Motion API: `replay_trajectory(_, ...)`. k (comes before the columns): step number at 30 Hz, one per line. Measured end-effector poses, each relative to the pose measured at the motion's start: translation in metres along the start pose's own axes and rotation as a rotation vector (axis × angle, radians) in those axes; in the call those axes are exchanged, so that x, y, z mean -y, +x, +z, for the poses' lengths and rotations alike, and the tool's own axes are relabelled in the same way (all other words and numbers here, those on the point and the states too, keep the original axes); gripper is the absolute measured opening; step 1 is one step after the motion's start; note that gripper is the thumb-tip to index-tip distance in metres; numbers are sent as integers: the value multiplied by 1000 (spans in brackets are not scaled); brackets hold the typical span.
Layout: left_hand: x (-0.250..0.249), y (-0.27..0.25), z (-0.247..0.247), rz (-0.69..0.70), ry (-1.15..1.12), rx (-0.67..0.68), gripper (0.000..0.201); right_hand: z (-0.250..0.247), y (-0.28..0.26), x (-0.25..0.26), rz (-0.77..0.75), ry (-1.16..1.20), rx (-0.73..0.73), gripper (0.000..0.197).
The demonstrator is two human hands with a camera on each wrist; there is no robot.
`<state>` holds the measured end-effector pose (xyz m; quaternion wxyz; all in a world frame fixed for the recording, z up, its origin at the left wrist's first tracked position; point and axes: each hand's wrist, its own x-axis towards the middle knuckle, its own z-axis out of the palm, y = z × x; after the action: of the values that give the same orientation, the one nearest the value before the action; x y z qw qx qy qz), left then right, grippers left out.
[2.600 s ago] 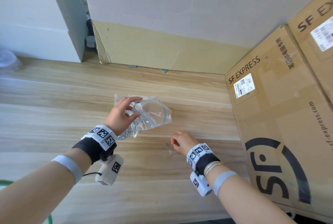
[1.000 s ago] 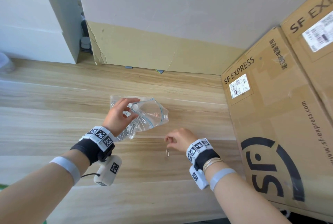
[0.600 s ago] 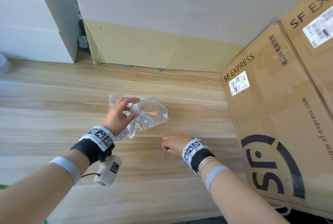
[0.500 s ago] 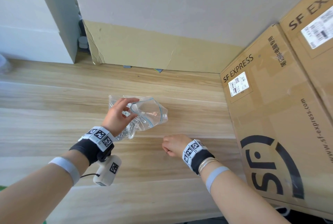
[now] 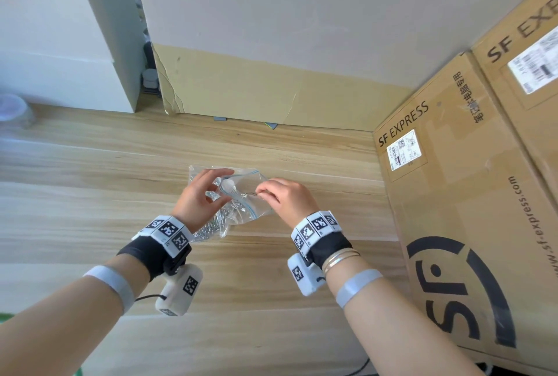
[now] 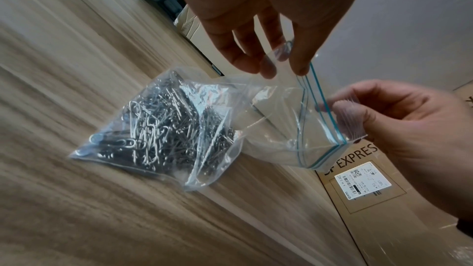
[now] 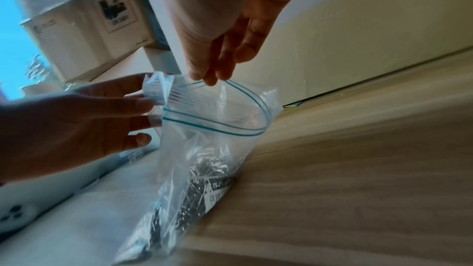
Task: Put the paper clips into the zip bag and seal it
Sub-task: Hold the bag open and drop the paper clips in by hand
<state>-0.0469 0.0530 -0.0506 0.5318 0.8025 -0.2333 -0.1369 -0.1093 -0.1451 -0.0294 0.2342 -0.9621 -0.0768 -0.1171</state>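
A clear zip bag [image 5: 241, 209] with a blue seal line lies on the wooden table [image 5: 90, 194], its mouth [image 7: 217, 112] held open and raised. Several silver paper clips [image 6: 158, 128] fill its lower end. My left hand [image 5: 225, 186] pinches the near rim flap [image 7: 156, 88] between thumb and fingers. My right hand [image 5: 259, 193] is at the opposite side of the mouth with its fingertips [image 7: 207, 79] pinched together. A thin paper clip [image 5: 249, 193] shows at those fingertips in the head view. It is hidden in both wrist views.
Large SF Express cardboard boxes [image 5: 468, 194] stand along the right side of the table. A cardboard sheet [image 5: 271, 94] leans on the back wall, and a white box [image 5: 60, 43] sits at the back left.
My right hand picked the loose clip off the table in front of the bag and rose up to the bag's mouth. The left hand kept its hold on the rim.
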Motion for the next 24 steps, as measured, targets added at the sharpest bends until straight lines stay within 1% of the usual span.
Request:
replay_trajectory(1, 0, 0, -1, -3, 0, -4, 65, -1, 0, -1, 42, 18, -22, 3)
replay_trajectory(2, 0, 0, -2, -9, 4, -7, 61, -2, -1, -3, 105, 25, -33, 6)
replay_trajectory(4, 1, -1, -4, -25, 10, -8, 57, -3, -4, -7, 285, 3, 13, 24)
replay_trajectory(6, 3, -1, -5, -34, 3, -7, 57, -3, -7, -12, 477, -49, 138, 38)
replay_trajectory(8, 3, -2, -4, -31, -3, -9, 59, 0, -6, -16, 609, -95, 313, 37)
replay_trajectory(9, 3, -1, -3, -37, -15, -10, 60, 1, -4, -14, 644, -97, 396, 34)
replay_trajectory(10, 2, -1, -2, -58, -40, -19, 62, 1, -2, -12, 657, -72, 441, 34)
replay_trajectory(11, 1, 0, -1, -91, -85, -35, 62, 1, 1, -8, 662, -20, 448, 35)
replay_trajectory(14, -3, 4, 3, -156, -191, -63, 52, -6, 13, 12, 691, 246, 366, 44)
replay_trajectory(15, -4, 5, 5, -154, -192, -46, 47, -9, 16, 20, 704, 344, 390, 48)
replay_trajectory(17, -4, 6, 8, -135, -180, -4, 37, -8, 22, 34, 702, 430, 519, 62)
replay_trajectory(18, -4, 7, 9, -131, -171, 7, 35, -4, 23, 38, 703, 434, 558, 72)
replay_trajectory(19, -3, 8, 10, -129, -156, 10, 34, 0, 24, 41, 710, 429, 557, 79)
replay_trajectory(20, -3, 9, 10, -118, -124, 11, 32, 6, 23, 41, 717, 405, 522, 79)
replay_trajectory(22, -4, 14, 7, -56, 14, -14, 29, 11, 23, 38, 696, 307, 414, 65)
replay_trajectory(24, -8, 21, 0, 6, 163, -81, 31, 4, 23, 39, 615, 238, 380, 61)
